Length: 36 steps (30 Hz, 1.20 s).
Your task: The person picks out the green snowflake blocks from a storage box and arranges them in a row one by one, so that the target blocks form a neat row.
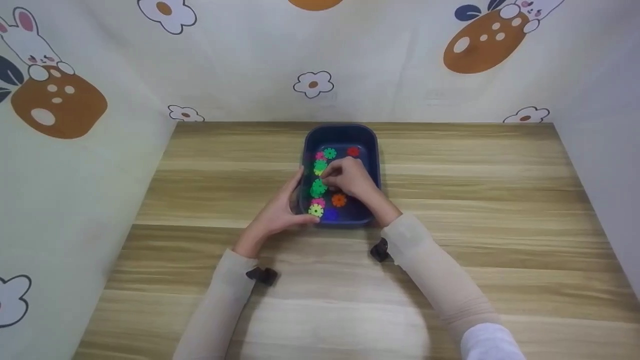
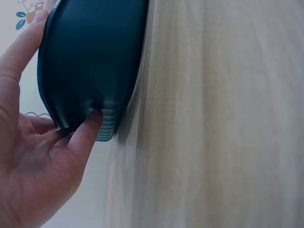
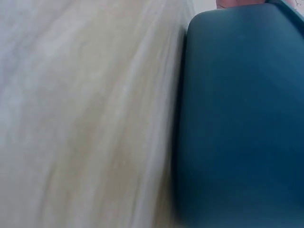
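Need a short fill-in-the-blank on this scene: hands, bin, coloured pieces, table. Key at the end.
1. The hand reaching inside the bin is the person's ____ one.
2. From the person's side, the blue piece lies toward the bin's ____ end (near or far).
3. The lone piece toward the bin's far right is coloured ____.
4. The table under the bin shows a ____-grain pattern.

Missing words: right; near; red; wood
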Each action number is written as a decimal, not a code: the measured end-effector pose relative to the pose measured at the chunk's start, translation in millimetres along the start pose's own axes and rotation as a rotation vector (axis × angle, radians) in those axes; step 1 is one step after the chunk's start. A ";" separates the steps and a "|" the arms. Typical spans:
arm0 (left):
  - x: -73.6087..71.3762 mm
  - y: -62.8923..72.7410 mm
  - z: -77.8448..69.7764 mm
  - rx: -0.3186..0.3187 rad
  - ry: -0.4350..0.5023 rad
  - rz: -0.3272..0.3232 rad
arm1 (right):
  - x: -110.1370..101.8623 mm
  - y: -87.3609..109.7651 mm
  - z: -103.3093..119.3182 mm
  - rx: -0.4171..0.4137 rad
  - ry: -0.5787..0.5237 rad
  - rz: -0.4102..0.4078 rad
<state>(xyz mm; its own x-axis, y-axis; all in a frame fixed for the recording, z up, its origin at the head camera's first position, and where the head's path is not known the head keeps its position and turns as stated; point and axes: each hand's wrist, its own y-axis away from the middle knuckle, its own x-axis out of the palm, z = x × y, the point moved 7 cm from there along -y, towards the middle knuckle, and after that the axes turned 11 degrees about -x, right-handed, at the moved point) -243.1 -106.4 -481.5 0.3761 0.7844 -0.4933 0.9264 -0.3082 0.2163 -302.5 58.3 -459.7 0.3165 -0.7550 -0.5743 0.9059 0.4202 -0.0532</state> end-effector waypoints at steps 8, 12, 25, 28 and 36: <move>-1.0 2.1 -0.5 0.000 0.004 -0.001 | -6.1 0.2 2.1 -0.005 -0.006 -0.015; -1.2 2.6 -0.3 -0.002 0.005 0.004 | -10.9 1.0 4.8 -0.034 0.010 -0.039; -1.0 2.2 0.2 0.001 0.008 0.008 | -25.2 1.9 7.2 -0.027 -0.005 -0.075; -1.4 2.1 0.1 -0.001 0.013 0.009 | -29.8 2.3 8.4 -0.014 -0.020 -0.078; -0.6 1.5 -1.1 -0.004 0.013 0.000 | -43.7 2.9 10.0 -0.015 -0.060 -0.112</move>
<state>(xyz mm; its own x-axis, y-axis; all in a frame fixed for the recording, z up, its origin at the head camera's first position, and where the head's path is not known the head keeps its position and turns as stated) -242.0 -106.7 -479.9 0.3758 0.7912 -0.4825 0.9263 -0.3058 0.2200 -311.0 87.5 -426.6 0.2307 -0.8262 -0.5140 0.9324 0.3388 -0.1261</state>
